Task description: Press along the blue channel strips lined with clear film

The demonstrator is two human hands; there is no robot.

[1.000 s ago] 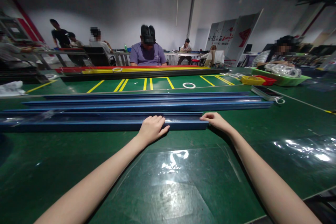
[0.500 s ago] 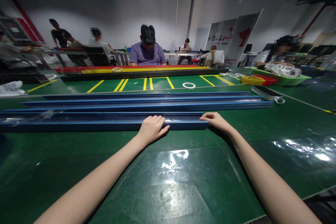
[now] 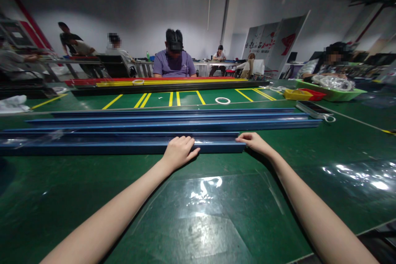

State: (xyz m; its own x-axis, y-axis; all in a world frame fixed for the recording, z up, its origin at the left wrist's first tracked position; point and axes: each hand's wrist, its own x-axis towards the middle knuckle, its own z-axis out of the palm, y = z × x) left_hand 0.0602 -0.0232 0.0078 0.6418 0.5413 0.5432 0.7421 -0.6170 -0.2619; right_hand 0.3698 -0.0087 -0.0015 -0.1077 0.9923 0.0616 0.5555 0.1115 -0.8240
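Note:
A long blue channel (image 3: 108,148) lies across the green table, with clear film (image 3: 204,142) inside it. My left hand (image 3: 180,151) rests over the channel near its right part, fingers over the inside and thumb along the near wall; it grips the channel. At the channel's right end is my right hand (image 3: 252,141), its thumb and fingers pinched together at the end of the film. What is between those fingertips is too small to make out. More blue channels (image 3: 216,125) lie parallel just behind.
Clear sheets (image 3: 213,198) lie on the green table (image 3: 123,206) in front. Farther back are red, yellow and black strips (image 3: 173,86), a white ring (image 3: 222,100), a phone (image 3: 314,109) and a green tray (image 3: 349,95). A person in purple (image 3: 175,64) sits opposite.
My hands and the blue channels have not visibly moved. In the left background, a person beside the one in black has shifted slightly.

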